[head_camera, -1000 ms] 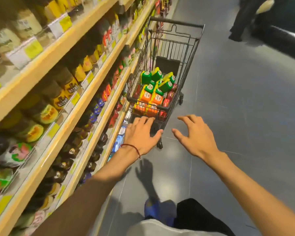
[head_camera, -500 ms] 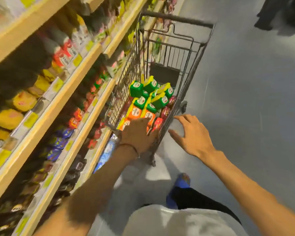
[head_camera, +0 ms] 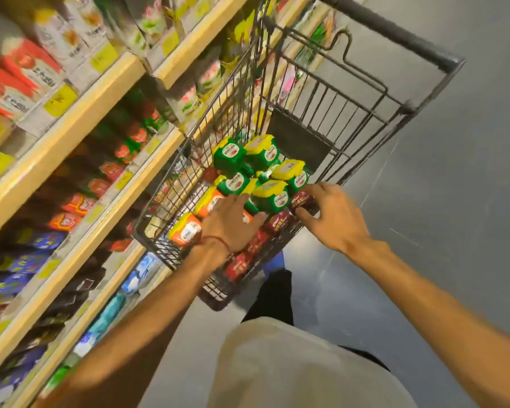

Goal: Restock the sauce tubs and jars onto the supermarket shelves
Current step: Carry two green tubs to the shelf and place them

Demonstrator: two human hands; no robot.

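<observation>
A black wire shopping cart (head_camera: 321,107) stands against the shelves (head_camera: 71,134) on my left. It holds green sauce tubs with yellow lids (head_camera: 228,156), orange tubs with yellow lids (head_camera: 186,229) and dark red tubs (head_camera: 277,222). My left hand (head_camera: 230,222) reaches into the cart, its fingers stretched flat over the orange tubs and touching them. At the cart's right side, my right hand (head_camera: 333,216) has thumb and fingers curled round a dark red tub (head_camera: 301,200).
The wooden shelves carry rows of red, blue and dark jars and packets with yellow price tags (head_camera: 60,100). Grey floor (head_camera: 454,201) lies to the right of the cart. My legs and a blue shoe (head_camera: 274,262) are just behind it.
I have stepped up to the cart. Both hands moved from in front of its near edge into the basket, the left onto the orange tubs and the right closing on a dark red tub.
</observation>
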